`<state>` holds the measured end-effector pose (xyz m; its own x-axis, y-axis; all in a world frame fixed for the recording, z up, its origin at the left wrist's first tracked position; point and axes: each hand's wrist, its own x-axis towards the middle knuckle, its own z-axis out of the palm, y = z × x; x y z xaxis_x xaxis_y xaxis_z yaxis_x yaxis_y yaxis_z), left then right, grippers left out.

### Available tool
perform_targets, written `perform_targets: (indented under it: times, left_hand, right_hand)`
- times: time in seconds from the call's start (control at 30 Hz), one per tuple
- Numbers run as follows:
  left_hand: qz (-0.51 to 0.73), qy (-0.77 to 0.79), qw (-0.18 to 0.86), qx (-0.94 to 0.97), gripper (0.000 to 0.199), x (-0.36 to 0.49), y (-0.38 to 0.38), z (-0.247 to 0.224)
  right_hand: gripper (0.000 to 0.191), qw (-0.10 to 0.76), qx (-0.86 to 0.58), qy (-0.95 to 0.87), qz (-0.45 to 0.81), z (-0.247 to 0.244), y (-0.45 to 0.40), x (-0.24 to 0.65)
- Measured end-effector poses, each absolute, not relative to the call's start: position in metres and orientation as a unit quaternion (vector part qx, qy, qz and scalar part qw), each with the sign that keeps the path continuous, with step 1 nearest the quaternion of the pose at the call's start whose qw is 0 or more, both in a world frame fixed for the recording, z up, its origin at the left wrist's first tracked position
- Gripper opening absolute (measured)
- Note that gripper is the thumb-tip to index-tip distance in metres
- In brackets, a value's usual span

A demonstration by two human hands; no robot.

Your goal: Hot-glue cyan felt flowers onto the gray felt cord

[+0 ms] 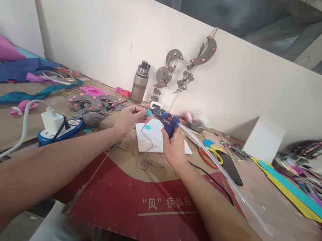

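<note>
Between the fingertips of my left hand (130, 119) is a small teal cutout (149, 113), its exact shape partly hidden. A grey yarn strand (144, 134) hangs below it and trails into a loose tangle on the cardboard. My right hand (175, 146) is wrapped around a blue hot glue gun (170, 123), whose nozzle points left, close to the cutout. A long clear glue stick (227, 176) sticks out of the gun's back. Under both hands lies a white board (148, 144) with a teal flower-like piece (148, 127) on it.
Scissors (211, 158) and a black phone (227, 168) lie right of the board. A water bottle (140, 82) stands at the wall near hanging grey felt ornaments (203, 57). Left are a power strip (71, 128), grey felt pieces (92, 103) and coloured felt (22, 68).
</note>
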<state>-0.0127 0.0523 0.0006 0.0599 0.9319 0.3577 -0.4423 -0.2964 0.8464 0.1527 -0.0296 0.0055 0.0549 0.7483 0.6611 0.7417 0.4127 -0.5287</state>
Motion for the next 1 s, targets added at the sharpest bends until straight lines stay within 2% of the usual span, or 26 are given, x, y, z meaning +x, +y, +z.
perform_targets:
  times: [0.57,1.0]
  left_hand:
    - [0.641,0.247,0.539,0.487,0.021,-0.0128,0.0532,0.0010]
    - [0.642,0.244,0.537,0.490,0.022,-0.0120,0.0532,0.0002]
  right_hand:
    - [0.036,0.456,-0.561,-0.690,-0.020,0.0021,-0.0310,0.1501]
    - [0.037,0.477,-0.549,-0.686,0.002,0.0017,-0.0300,0.1527]
